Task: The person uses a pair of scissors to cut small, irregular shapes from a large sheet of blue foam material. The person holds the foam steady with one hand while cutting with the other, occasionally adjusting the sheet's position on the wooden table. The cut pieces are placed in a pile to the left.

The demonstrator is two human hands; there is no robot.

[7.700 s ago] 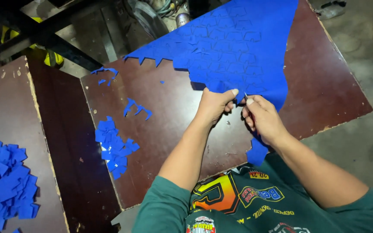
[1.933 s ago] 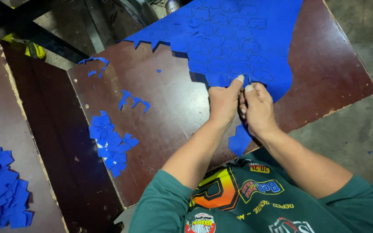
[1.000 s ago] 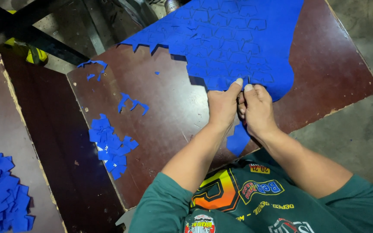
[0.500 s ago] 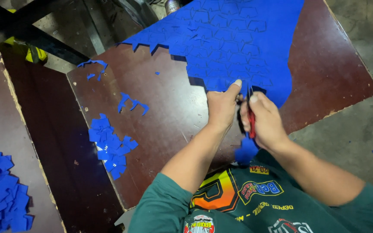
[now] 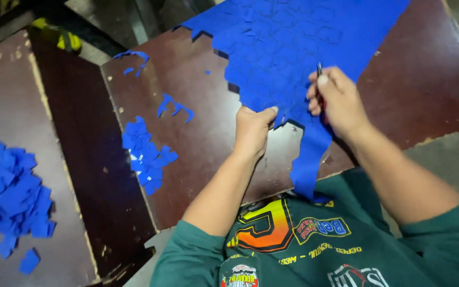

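While your left hand [image 5: 253,130] pinches the blue sheet's [image 5: 293,48] jagged edge to pin it on the worktop [image 5: 197,159], your right hand [image 5: 336,101] fingers grip scissors [image 5: 320,72] over it.

Large flat sheet of bright blue material [image 5: 298,37], scored with faint repeated outlines, jagged cut edge. Small blue cut pieces in a loose pile [image 5: 145,154] on the dark reddish-brown wooden board [image 5: 197,159]. Second heap of blue squares [image 5: 13,196] on the paler brown board [image 5: 6,95]. Dark green printed shirt [image 5: 304,244], orange-yellow graphic.
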